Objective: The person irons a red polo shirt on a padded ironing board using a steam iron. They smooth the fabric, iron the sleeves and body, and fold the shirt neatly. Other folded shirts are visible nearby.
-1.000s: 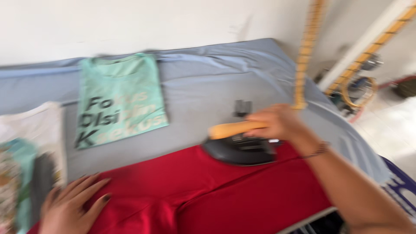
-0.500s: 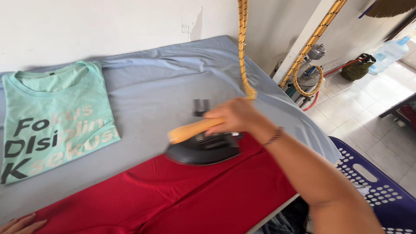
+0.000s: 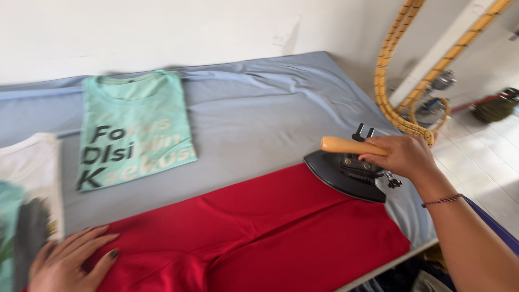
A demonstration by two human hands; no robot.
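Note:
My right hand (image 3: 403, 157) grips the wooden handle of a black iron (image 3: 346, 173), which rests at the far right edge of a red garment (image 3: 259, 232) spread on the grey-blue padded table (image 3: 259, 113). My left hand (image 3: 67, 262) lies flat with fingers spread on the red garment's near left part. A yellow braided cord (image 3: 389, 86) runs up from the iron.
A folded mint-green shirt with printed letters (image 3: 132, 127) lies at the back left. A folded white garment (image 3: 27, 184) sits at the left edge. The table's right edge drops to a tiled floor with a blue basket (image 3: 500, 227) and a green gas cylinder (image 3: 494, 105).
The iron has slid to the right along the red garment's far edge. My left hand stays flat on the garment's left side, and the view has swung back left.

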